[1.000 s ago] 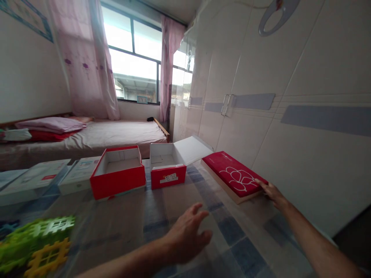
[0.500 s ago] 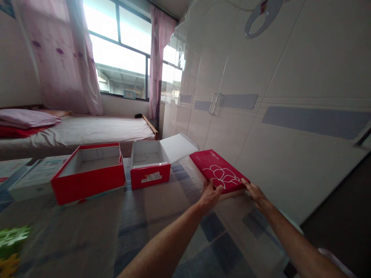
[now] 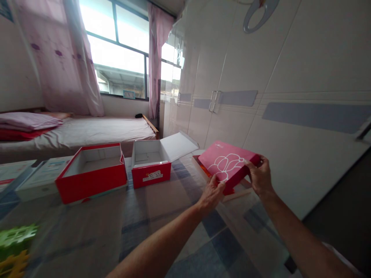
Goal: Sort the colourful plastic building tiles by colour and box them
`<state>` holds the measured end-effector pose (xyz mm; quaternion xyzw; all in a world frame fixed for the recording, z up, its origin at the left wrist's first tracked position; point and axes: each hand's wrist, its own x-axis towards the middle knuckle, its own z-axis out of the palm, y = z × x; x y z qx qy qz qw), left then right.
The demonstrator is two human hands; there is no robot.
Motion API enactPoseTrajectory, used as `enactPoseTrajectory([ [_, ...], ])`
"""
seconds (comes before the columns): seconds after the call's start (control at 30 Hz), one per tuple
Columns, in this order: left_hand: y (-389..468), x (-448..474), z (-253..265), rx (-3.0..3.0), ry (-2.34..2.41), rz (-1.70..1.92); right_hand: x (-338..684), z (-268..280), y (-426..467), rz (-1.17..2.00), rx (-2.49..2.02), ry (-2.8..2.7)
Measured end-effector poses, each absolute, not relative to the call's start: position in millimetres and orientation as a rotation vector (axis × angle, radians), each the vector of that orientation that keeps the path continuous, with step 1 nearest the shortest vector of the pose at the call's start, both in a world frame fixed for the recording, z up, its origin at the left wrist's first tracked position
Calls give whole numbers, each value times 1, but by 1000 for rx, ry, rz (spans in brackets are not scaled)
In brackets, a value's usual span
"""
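Both my hands grip a red box lid (image 3: pixel 228 160) with a white flower outline, tilted up at its near side. My left hand (image 3: pixel 212 195) holds the near left corner, fingers closed on the edge. At the right end, my right hand (image 3: pixel 261 175) has its thumb on top and its fingers round the side. Under the lid sits the box base (image 3: pixel 199 166), pale outside, with some red and orange showing inside; most of its inside is hidden by the lid. It rests on the checked cloth surface.
Left of it stand an open red box (image 3: pixel 150 175) with its white flap folded right, and a larger open red box (image 3: pixel 92 183). White boxes (image 3: pixel 40 179) lie farther left. Green and yellow plastic pieces (image 3: pixel 19 243) sit at lower left. A white wardrobe (image 3: pixel 232 127) rises close behind.
The lid has come up off the box base and now tilts, its near side raised. My right hand has risen with it and wrapped round its end.
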<state>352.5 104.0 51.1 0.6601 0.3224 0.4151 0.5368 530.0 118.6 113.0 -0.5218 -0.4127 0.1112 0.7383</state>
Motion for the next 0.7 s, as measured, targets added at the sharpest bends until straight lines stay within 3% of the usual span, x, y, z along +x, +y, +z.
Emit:
enactPoseTrajectory([
  [0.27,136,267,46,1340,1020,1099,477,146,79,-157,-1323,-1636],
  [0.5,114,225,56,1096,888,1049,439,124,17,-582,-1116,-2385],
  [0.7,71,225,70,1059,699,824,434,97,-10,-756,-1055,-2585],
])
